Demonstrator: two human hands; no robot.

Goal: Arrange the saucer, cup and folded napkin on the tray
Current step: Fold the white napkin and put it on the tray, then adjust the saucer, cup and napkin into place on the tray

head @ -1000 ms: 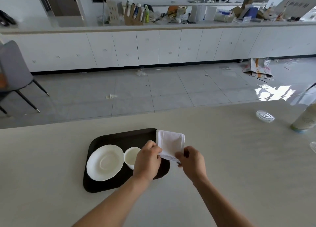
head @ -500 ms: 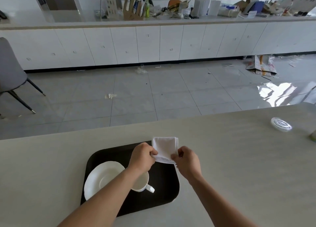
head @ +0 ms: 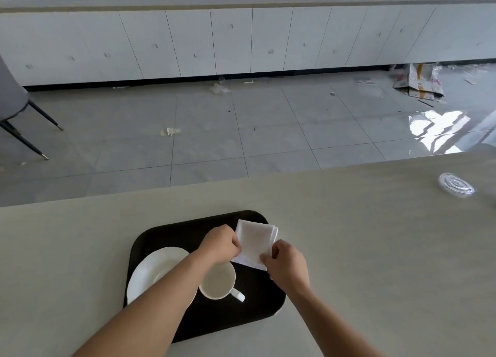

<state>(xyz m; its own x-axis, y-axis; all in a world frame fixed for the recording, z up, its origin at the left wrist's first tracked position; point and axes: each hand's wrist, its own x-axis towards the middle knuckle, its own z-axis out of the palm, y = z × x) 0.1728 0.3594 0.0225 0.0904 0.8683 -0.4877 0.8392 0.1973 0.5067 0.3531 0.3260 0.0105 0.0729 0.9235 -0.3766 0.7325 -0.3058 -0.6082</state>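
A dark tray (head: 174, 233) lies on the beige table. On its left part sits a white saucer (head: 153, 270), partly under my left forearm. Just right of the saucer stands a white cup (head: 218, 284), handle pointing to the lower right. A white folded napkin (head: 255, 242) hovers over the tray's far right corner. My left hand (head: 220, 245) pinches its left edge and my right hand (head: 285, 261) pinches its near right corner.
A clear plastic lid (head: 456, 184) lies on the table at the far right. Beyond the table's far edge is a tiled floor with scraps of litter, a grey chair (head: 13, 98) at left and white cabinets behind.
The view has tilted down and the tray appears nearer. Both hands have kept hold of the napkin over the tray's right side; the cup's handle has come into view.
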